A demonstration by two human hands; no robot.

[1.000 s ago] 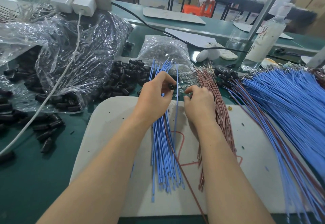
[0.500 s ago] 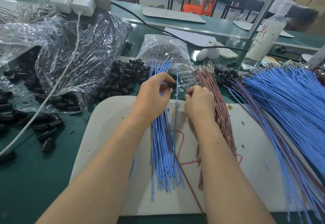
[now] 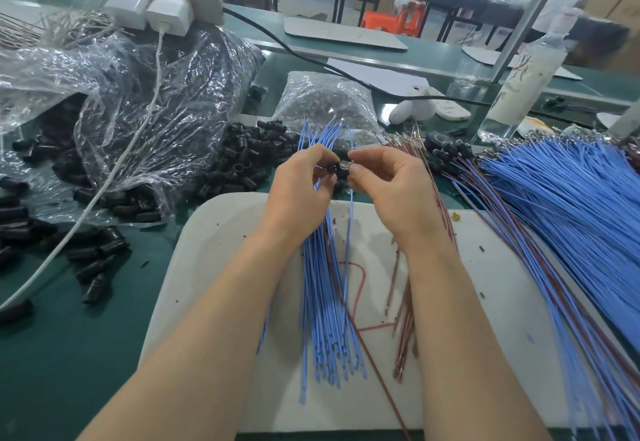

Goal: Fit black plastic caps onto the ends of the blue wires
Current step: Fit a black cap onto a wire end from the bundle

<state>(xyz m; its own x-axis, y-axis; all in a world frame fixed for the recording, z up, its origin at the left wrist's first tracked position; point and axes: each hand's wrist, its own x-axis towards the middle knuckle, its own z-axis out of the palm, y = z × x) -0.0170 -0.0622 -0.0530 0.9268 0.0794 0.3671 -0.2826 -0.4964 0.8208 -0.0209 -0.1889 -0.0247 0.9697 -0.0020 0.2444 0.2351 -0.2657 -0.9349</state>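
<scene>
While loose black caps (image 3: 242,160) lie heaped on the bench (image 3: 69,354) at the left, the left hand (image 3: 301,194) pinches one cap (image 3: 335,171) between thumb and forefinger, above the blue wires (image 3: 325,302). Just beside it, the right hand (image 3: 394,191) pinches what seems a wire end (image 3: 350,165); a skewed push could bend it, or let the cap slip into the pile.

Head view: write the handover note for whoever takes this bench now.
Left hand pinches a black cap. Right hand pinches what looks like a wire end at the cap's mouth; it does not look seated.
Blue wires lie on the pad under the hands, ends bare; loose caps are heaped to their left.
To do: seat this cap, then cap the rest.
</scene>
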